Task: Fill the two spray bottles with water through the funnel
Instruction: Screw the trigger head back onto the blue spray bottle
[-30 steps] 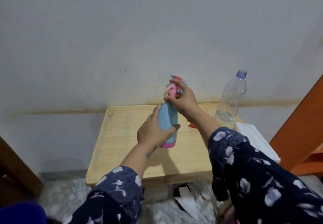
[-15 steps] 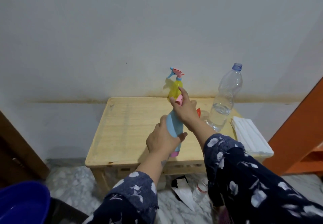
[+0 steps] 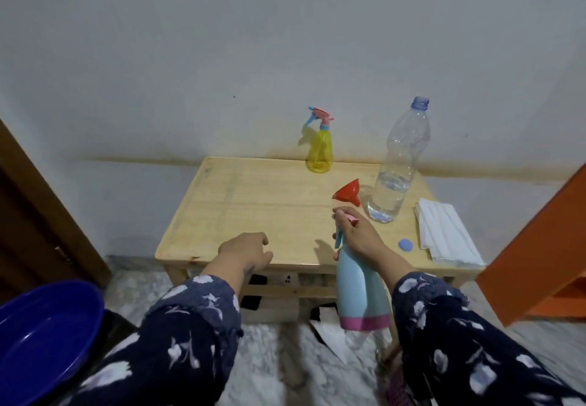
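My right hand (image 3: 356,236) grips the pink and blue spray head of the light blue spray bottle (image 3: 360,288), which hangs in the air in front of the table's near edge. My left hand (image 3: 245,250) hovers over the table's front, fingers loosely curled, holding nothing. A yellow spray bottle (image 3: 319,148) with its sprayer on stands at the back of the wooden table (image 3: 253,209). The red funnel (image 3: 348,192) lies beside a clear water bottle (image 3: 398,164), uncapped and about a quarter full. Its blue cap (image 3: 405,244) lies on the table at right.
Folded white cloths (image 3: 444,234) lie at the table's right edge. A dark blue basin (image 3: 41,339) sits low at left. An orange piece of furniture (image 3: 539,247) stands at right, a brown door at left, a wall behind the table.
My left hand let go of the blue bottle and moved left. My right hand carried the bottle by its head toward me, off the table. The yellow bottle and funnel came into view.
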{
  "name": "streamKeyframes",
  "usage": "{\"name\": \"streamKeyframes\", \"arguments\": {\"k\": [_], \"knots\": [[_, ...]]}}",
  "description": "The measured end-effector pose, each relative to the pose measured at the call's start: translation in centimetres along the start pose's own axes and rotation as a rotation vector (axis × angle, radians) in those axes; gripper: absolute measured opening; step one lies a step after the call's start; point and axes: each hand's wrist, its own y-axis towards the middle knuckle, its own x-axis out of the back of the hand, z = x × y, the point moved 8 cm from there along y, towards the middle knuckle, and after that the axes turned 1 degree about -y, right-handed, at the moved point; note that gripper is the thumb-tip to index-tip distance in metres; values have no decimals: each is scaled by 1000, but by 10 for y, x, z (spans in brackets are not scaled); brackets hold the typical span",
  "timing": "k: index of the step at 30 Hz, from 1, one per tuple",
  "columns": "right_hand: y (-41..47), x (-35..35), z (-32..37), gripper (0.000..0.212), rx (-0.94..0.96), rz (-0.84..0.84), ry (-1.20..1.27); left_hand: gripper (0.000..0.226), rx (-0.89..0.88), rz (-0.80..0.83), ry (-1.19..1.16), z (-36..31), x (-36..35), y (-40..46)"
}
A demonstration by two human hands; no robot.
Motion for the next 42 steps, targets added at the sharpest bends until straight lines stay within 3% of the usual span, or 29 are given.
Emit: {"name": "streamKeyframes", "arguments": {"k": [6,10,25,28,36,38,42], "knots": [[-1,1,-11,36,-45,-36,19,48,61,-3,-126,15,10,2],[3,1,-14,35,-69,-51,21,50,47,48,-74,11,12,3],[9,-82,29,40,46,214,60,49,100,54,-105,41,19,8],[13,-98,37,33,9,253,191,49,116,42,-117,49,23,11],[38,-106,50,31,6,190,212,50,102,36,-138,57,29,24],[46,-105,59,27,27,164,246,55,77,24,-194,53,32,28],[70,-96,86,27,93,76,301,66,-64,100,-519,25,36,31]]}}
